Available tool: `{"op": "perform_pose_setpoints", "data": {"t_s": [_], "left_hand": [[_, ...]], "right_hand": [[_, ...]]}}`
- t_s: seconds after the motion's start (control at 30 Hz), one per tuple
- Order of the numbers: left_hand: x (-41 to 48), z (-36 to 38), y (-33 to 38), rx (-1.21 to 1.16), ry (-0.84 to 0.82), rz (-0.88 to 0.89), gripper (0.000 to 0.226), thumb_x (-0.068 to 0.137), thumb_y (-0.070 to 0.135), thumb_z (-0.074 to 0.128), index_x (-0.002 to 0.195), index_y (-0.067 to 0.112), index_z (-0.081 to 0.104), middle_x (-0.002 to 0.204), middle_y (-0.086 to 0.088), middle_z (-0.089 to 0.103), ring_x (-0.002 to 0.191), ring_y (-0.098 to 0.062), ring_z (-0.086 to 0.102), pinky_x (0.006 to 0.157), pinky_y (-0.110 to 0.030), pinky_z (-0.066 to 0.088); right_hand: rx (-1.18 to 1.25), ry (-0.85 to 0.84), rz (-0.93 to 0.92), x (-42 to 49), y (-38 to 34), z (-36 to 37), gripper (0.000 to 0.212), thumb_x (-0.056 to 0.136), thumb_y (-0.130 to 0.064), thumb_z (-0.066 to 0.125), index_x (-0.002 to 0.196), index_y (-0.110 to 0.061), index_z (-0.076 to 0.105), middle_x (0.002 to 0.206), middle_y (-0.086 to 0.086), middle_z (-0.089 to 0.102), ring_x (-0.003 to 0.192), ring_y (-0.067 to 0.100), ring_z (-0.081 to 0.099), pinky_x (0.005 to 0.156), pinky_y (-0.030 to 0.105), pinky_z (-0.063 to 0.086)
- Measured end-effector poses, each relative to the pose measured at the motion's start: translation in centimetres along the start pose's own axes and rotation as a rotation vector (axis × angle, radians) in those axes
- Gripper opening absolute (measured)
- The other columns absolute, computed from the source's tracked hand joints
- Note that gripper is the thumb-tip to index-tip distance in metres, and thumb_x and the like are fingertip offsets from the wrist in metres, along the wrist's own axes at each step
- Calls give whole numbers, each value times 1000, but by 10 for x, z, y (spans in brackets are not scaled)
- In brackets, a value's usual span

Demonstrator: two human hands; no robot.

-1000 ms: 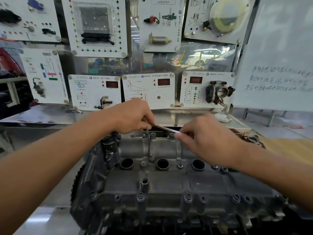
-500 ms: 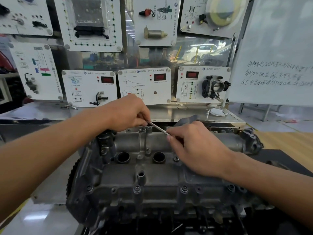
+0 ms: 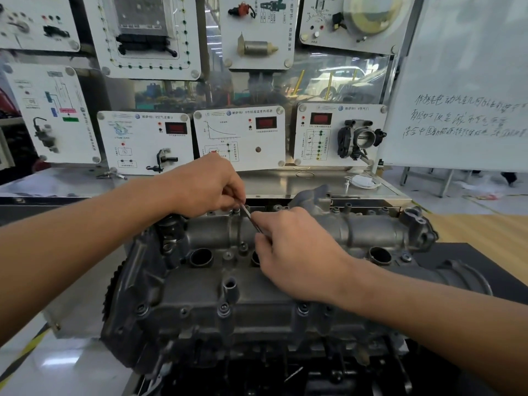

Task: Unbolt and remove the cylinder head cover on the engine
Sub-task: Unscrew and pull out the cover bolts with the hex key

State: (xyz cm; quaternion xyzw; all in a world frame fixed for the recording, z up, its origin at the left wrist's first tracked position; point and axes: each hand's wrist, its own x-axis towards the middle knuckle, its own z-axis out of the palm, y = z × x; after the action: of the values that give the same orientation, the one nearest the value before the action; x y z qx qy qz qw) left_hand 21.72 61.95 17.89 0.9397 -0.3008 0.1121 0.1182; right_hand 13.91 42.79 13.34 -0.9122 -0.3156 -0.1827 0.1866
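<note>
- Your L hand (image 3: 205, 187) is clenched, fingertips pinching the top end of the thin silver metal tool (image 3: 250, 219) at the far edge of the grey cast-metal cylinder head cover (image 3: 194, 295).
- Your R hand (image 3: 297, 252) pinches the tool's lower end w/ curled fingers.
- Cover sits on top of the block; dark bolts (image 3: 223, 307) along its near edge are in.
- Vs 1 s ago: R hand has swung the handle left, toward you; tool lies steeper; L hand stays put.
</note>
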Motion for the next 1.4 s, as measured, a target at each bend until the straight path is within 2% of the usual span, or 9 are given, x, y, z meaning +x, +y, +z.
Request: {"op": "perform_pose_setpoints", "data": {"t_s": [0.13, 0.3, 0.43, 0.6, 0.73, 0.83, 1.0, 1.2, 1.4], "left_hand": [[0, 0, 2, 23, -1, -2, 18, 83, 11, 78, 98, 22, 80, 84, 11, 77, 77, 6, 68, 83, -24, 57], [-7, -2, -3, -84, 23, -26, 30, 89, 15, 72, 118, 23, 72, 99, 10, 77, 89, 9, 68, 86, -10, 51], [-8, -3, -6, 2, 67, 12, 23, 90, 17, 70, 108, 29, 77, 92, 19, 75, 77, 12, 65, 77, -14, 51], [-3, -3, -6, 211, 66, 147, 21, 90, 18, 71, 108, 27, 77, 91, 26, 69, 61, 27, 49, 63, -7, 34], [-4, -3, -6, 247, 96, 193, 17, 90, 19, 71, 103, 26, 79, 82, 12, 77, 52, 16, 48, 64, -23, 49], [-6, -2, -7, 242, 112, 177, 17, 90, 23, 70, 105, 28, 78, 85, 14, 77, 60, 10, 51, 70, -35, 56], [-6, -2, -7, 225, 13, 178, 19, 96, 33, 60, 107, 31, 75, 84, 15, 75, 67, 4, 59, 68, -16, 46], [-8, -4, -5, 70, -100, 132, 32, 94, 53, 47, 97, 34, 72, 76, 12, 71, 70, -7, 63, 69, -31, 50], [-7, -5, 1, 57, -43, 155, 41, 89, 55, 46, 93, 27, 76, 56, 5, 61, 57, -11, 54, 54, -17, 36]], "right_hand": [[14, 2, 43, 1, -3, 5, 32, 91, -19, 42, 65, -26, 26, 65, 4, 40, 67, 33, 43, 64, 39, 47], [-14, -33, 50, 0, 2, 0, 29, 92, -22, 41, 67, -26, 27, 68, 2, 39, 72, 35, 47, 70, 42, 50], [-35, -52, 32, 6, 5, -3, 25, 88, -21, 44, 66, -24, 32, 67, 0, 39, 72, 36, 50, 65, 37, 45], [-52, -91, 19, 11, 3, -6, 29, 85, -21, 50, 64, -24, 31, 63, -3, 37, 61, 28, 45, 61, 33, 38], [-59, -126, 15, 11, -4, -8, 38, 89, -22, 55, 65, -27, 26, 65, -6, 35, 56, 13, 35, 54, 27, 30], [-106, -129, 6, 11, -3, -12, 39, 91, -21, 55, 65, -27, 26, 66, -6, 34, 56, 14, 36, 49, 26, 26], [-135, -201, -55, 14, 12, -24, 16, 96, -19, 50, 81, -14, 48, 70, 1, 43, 70, 29, 53, 69, 41, 52], [-118, -265, -178, 19, 24, -34, 20, 99, -16, 46, 91, -3, 58, 78, 10, 57, 69, 25, 50, 69, 36, 42], [-139, -313, -262, 27, 36, -38, 20, 99, -15, 48, 94, -1, 60, 64, -2, 48, 57, 14, 42, 64, 32, 34]]}}
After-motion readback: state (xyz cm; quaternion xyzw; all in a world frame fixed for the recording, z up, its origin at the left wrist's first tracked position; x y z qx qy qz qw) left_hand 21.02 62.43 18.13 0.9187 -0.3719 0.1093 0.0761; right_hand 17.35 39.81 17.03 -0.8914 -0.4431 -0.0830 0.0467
